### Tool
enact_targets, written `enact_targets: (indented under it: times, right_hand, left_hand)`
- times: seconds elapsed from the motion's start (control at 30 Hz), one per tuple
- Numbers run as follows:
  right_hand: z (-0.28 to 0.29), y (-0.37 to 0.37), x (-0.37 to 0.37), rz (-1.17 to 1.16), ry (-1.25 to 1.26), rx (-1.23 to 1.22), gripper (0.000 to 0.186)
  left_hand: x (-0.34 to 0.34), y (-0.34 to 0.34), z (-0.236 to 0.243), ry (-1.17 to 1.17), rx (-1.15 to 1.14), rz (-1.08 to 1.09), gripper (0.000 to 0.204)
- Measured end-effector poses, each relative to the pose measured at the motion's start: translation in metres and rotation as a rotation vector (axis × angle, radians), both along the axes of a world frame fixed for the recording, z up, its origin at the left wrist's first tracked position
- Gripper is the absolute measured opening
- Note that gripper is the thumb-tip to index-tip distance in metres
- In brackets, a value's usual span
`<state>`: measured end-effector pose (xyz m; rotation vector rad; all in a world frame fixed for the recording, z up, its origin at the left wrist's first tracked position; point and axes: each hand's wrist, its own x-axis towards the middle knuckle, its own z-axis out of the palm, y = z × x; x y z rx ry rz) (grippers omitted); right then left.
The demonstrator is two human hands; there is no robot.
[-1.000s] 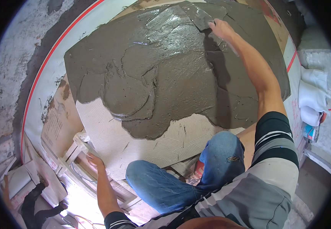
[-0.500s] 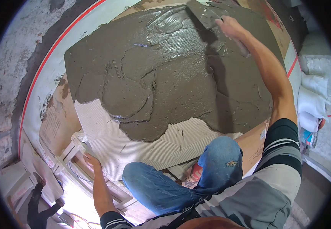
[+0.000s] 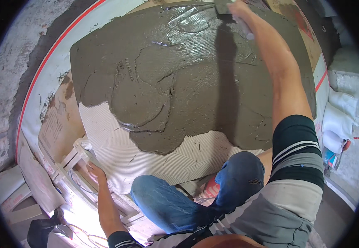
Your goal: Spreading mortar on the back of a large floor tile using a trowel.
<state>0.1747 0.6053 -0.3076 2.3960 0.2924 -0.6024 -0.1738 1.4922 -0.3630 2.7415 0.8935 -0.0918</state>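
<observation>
Up at the far edge, my right hand (image 3: 240, 12) is closed round the pale handle of a trowel (image 3: 222, 7). The trowel's blade touches wet grey mortar (image 3: 204, 91), which covers most of a large slab with a finely ribbed pale back (image 3: 158, 165). Ridges and smooth swirls mark the mortar; the part under the blade shines wet. My left hand (image 3: 96, 170) is closed over a bar of the wooden frame (image 3: 80, 151), beside the slab's left edge. Some of its fingertips are hidden.
Brown cardboard (image 3: 59, 120) lies left of the slab. White sacks (image 3: 338, 111) stand at the right by a wall. My bent knees (image 3: 154, 198) are close to the slab's near edge. A co-worker's dark sleeve (image 3: 40, 231) shows at lower left, near a bright light and cables (image 3: 84, 235).
My right hand has carried the trowel farther away and slightly left over the mortar. My left hand keeps its place on the frame. The co-worker's arms have moved lower.
</observation>
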Motion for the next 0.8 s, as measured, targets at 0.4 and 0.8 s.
enact_targets:
  times: [0.4,0.8]
  right_hand:
    - [0.030,0.114,-0.032,-0.363,-0.223,0.532,0.034]
    - [0.076,0.138,-0.161,-0.659,-0.449,0.880,0.045]
  left_hand:
    - [-0.001,0.004,-0.004,-0.028,-0.001,-0.008,0.058]
    - [-0.001,0.007,-0.004,-0.087,0.115,-0.117,0.056]
